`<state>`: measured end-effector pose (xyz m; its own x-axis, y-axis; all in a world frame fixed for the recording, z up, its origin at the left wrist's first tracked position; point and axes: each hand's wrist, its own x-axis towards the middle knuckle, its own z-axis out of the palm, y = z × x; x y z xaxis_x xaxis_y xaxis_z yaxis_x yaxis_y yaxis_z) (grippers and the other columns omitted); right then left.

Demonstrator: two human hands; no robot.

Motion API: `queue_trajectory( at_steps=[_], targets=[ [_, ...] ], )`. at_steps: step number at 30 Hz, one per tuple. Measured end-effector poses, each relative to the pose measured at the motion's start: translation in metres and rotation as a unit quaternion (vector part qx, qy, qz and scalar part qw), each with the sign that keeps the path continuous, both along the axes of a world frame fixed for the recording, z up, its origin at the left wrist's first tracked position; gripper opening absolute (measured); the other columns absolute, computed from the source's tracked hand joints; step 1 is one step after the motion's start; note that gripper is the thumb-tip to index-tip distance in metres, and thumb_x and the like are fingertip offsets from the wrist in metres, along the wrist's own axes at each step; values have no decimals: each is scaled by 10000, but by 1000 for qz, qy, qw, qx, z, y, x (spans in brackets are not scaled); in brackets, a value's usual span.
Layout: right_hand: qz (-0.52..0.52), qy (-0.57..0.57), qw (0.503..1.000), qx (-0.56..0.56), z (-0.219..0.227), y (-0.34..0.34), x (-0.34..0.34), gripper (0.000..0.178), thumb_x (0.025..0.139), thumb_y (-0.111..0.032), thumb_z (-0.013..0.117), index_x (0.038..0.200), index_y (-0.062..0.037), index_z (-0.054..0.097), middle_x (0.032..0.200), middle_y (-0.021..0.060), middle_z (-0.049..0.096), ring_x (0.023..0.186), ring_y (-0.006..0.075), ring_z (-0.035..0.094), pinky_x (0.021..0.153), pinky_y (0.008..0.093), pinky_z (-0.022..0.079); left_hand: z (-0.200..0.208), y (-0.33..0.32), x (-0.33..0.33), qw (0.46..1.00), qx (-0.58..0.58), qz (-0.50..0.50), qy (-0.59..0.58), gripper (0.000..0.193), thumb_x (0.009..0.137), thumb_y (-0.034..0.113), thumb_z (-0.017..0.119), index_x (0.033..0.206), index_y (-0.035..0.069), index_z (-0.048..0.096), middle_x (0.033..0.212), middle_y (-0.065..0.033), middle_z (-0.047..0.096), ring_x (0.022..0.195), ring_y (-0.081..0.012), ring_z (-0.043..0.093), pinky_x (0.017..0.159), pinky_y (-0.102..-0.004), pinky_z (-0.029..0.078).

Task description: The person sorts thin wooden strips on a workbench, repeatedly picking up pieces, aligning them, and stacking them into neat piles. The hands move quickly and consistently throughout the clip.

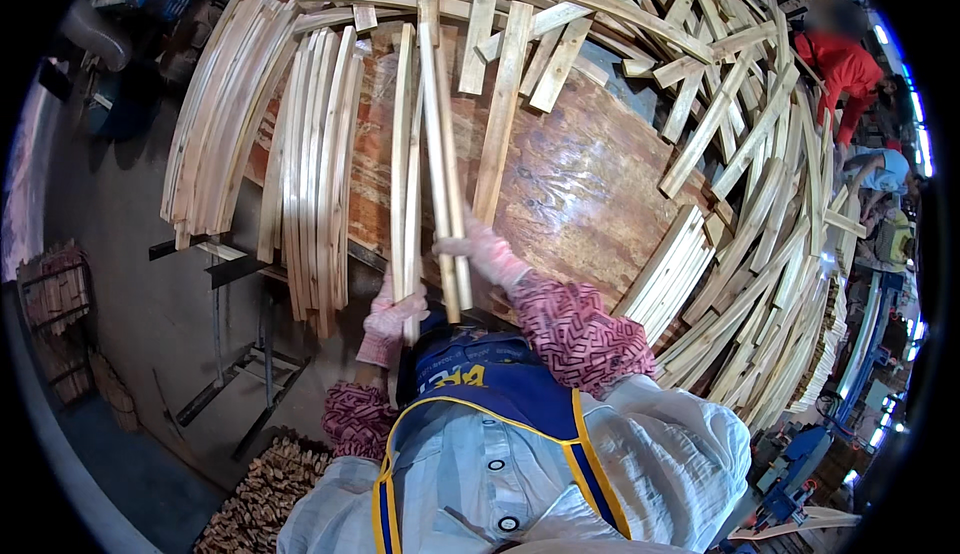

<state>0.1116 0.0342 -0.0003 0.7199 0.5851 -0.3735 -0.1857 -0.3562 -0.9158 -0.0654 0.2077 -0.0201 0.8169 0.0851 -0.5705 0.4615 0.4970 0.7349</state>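
Note:
My left hand [390, 316], in a pinkish glove, is closed round the near end of narrow pale wooden strips [403, 164]. In my right hand [488, 254], also gloved, are other long wooden strips [440, 154], gripped near their lower ends and pointing away from me. The two bundles run almost side by side, with a narrow gap between them. A single wooden board [503, 104] lies just right of the strips, its near end close to my right hand. Beneath them is a worn plywood tabletop [570, 184].
Rows of aligned strips [315, 154] lie left of my hands, with a second stack [225, 114] beyond. A jumbled heap of strips [760, 204] spreads across the far and right sides. A small bundle [668, 269] rests at right. Someone in red [845, 64] bends at far right.

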Motion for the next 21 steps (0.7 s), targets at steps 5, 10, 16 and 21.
queue_trajectory(
  at_steps=[5, 10, 16, 21],
  targets=[
    [86, -151, 942, -286, -23, 19, 16, 622, 960, -472, 484, 1400, -41, 396, 1219, 255, 578, 1143, 335, 576, 946, 385, 481, 36, -2, 67, 808, 477, -289, 191, 825, 801, 562, 634, 1454, 130, 372, 1249, -225, 548, 1135, -385, 565, 946, -444, 465],
    [-122, -36, 866, -483, 70, 19, 84, 840, 864, -477, 654, 1468, -64, 240, 1080, 251, 613, 1017, 369, 633, 846, 404, 537, 27, -15, 99, 751, 593, -214, 198, 1001, 723, 583, 708, 1503, 153, 252, 1321, -231, 471, 1206, -403, 491, 995, -446, 430],
    [-140, -86, 922, -352, 12, 6, 64, 1024, 825, -412, 694, 1484, 65, 72, 1251, 287, 547, 1095, 401, 589, 925, 427, 496, 2, -40, 111, 724, 653, -166, 148, 985, 730, 411, 745, 1519, 200, 194, 1425, -197, 370, 1233, -399, 429, 999, -484, 418],
    [-23, -204, 966, -154, -42, -6, -7, 781, 846, -374, 643, 1446, -12, 300, 1249, 233, 549, 1155, 382, 532, 983, 458, 424, -20, -35, 62, 744, 651, -118, 92, 949, 772, 547, 671, 1518, 159, 229, 1472, -265, 285, 1271, -458, 377, 1030, -517, 373]
  ],
)
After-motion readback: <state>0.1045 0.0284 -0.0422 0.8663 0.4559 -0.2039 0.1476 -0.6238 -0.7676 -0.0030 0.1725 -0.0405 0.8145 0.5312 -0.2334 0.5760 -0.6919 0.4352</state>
